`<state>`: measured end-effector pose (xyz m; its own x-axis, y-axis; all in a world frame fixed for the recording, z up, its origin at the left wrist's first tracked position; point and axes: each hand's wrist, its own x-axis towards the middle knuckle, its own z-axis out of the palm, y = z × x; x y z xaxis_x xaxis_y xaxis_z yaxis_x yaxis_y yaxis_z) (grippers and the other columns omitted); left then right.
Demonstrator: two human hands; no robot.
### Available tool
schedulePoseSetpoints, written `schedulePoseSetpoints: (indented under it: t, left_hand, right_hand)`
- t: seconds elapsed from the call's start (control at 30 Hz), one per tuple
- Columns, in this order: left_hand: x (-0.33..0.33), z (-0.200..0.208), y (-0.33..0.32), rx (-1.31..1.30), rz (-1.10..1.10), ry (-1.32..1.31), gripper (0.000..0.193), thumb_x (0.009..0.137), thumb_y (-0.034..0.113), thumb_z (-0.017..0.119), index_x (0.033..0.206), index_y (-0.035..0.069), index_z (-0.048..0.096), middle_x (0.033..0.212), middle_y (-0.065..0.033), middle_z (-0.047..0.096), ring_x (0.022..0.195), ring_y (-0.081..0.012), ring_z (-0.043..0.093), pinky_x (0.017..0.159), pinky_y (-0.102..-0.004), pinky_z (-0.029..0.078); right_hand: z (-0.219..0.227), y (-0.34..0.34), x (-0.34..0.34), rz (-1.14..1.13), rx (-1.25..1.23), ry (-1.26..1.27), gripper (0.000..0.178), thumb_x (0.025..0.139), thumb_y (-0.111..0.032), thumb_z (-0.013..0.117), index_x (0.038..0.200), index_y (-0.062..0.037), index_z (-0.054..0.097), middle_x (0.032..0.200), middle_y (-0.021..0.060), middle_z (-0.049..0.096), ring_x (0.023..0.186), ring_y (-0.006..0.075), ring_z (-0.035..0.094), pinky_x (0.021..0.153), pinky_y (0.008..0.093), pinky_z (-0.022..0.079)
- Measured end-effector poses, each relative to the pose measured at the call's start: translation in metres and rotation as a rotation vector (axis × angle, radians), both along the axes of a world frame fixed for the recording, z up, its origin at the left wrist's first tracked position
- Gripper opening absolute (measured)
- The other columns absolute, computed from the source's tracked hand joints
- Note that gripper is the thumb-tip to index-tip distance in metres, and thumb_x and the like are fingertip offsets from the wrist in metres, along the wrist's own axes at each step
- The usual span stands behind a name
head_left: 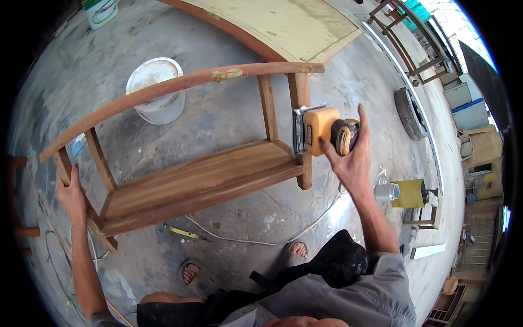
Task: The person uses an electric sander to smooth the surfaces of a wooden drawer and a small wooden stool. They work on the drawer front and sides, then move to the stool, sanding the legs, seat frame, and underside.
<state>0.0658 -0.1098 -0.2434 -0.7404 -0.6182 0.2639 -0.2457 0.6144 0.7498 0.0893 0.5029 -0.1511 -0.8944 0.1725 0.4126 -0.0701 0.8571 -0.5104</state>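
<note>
A brown wooden frame [201, 173] with a broad lower shelf, slim posts and a long curved top rail stands tilted in front of me. My left hand [73, 199] is wrapped round its left end post. At the frame's right end, my right hand [354, 166] grips a yellow and black palm sander [321, 129] by its rounded top, one finger sticking up past it. The sander is turned on its side, its flat pad facing the right end post [299, 90] and seeming to touch it. A pale, rough patch [229, 74] marks the top rail.
Behind the frame are a lidded white bucket [156, 111] and a large wooden panel [283, 27]. A pale cord [256, 242] and a yellow-handled tool [184, 232] lie on the concrete near my feet. To the right are a metal can [385, 192], a yellowish box [408, 193] and a tyre-like ring [409, 114].
</note>
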Motion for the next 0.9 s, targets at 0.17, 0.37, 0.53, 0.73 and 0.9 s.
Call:
schedulePoseSetpoints:
  t: [0.17, 0.37, 0.53, 0.73, 0.9]
  left_hand:
    - [0.001, 0.003, 0.001, 0.017, -0.024, -0.030, 0.031, 0.100, 0.033, 0.070, 0.099, 0.003, 0.067, 0.063, 0.0015, 0.051, 0.053, -0.0088, 0.047, 0.049, -0.0299, 0.038]
    - [0.004, 0.009, 0.005, -0.030, -0.043, -0.034, 0.032, 0.102, 0.034, 0.068, 0.097, 0.002, 0.066, 0.065, 0.0007, 0.051, 0.054, -0.0091, 0.048, 0.051, -0.0302, 0.038]
    - [0.005, 0.014, 0.005, 0.059, -0.020, -0.077, 0.034, 0.101, 0.035, 0.069, 0.096, 0.002, 0.066, 0.065, 0.0004, 0.051, 0.055, -0.0098, 0.048, 0.051, -0.0304, 0.039]
    - [0.002, 0.001, -0.008, 0.006, -0.044, -0.001, 0.036, 0.098, 0.038, 0.073, 0.092, 0.003, 0.064, 0.065, 0.0005, 0.052, 0.055, -0.0096, 0.049, 0.051, -0.0298, 0.039]
    - [-0.001, -0.008, -0.027, 0.032, -0.019, -0.031, 0.039, 0.096, 0.040, 0.075, 0.088, 0.004, 0.062, 0.065, 0.0005, 0.053, 0.054, -0.0099, 0.050, 0.051, -0.0294, 0.040]
  right_hand:
    - [0.019, 0.020, -0.040, 0.081, 0.123, 0.041, 0.081, 0.080, -0.024, 0.088, 0.145, -0.0009, 0.046, 0.124, 0.0249, 0.060, 0.110, 0.0353, 0.064, 0.098, 0.0433, 0.051]
    - [0.043, 0.017, -0.069, -0.016, -0.132, -0.182, 0.076, 0.082, -0.030, 0.087, 0.139, -0.0011, 0.046, 0.103, 0.0183, 0.067, 0.076, 0.0236, 0.066, 0.068, 0.0371, 0.055]
    - [0.043, 0.018, -0.058, -0.009, -0.245, -0.320, 0.073, 0.083, -0.030, 0.087, 0.137, -0.0022, 0.045, 0.091, 0.0123, 0.066, 0.064, 0.0166, 0.060, 0.055, 0.0334, 0.051]
    - [-0.012, 0.042, 0.004, 0.082, -0.145, -0.185, 0.076, 0.078, -0.024, 0.090, 0.136, 0.0016, 0.049, 0.115, 0.0181, 0.061, 0.101, 0.0259, 0.063, 0.091, 0.0378, 0.052]
    - [-0.045, 0.044, 0.067, 0.047, -0.065, -0.195, 0.077, 0.076, -0.020, 0.091, 0.137, 0.0004, 0.049, 0.115, 0.0199, 0.058, 0.105, 0.0309, 0.063, 0.094, 0.0413, 0.051]
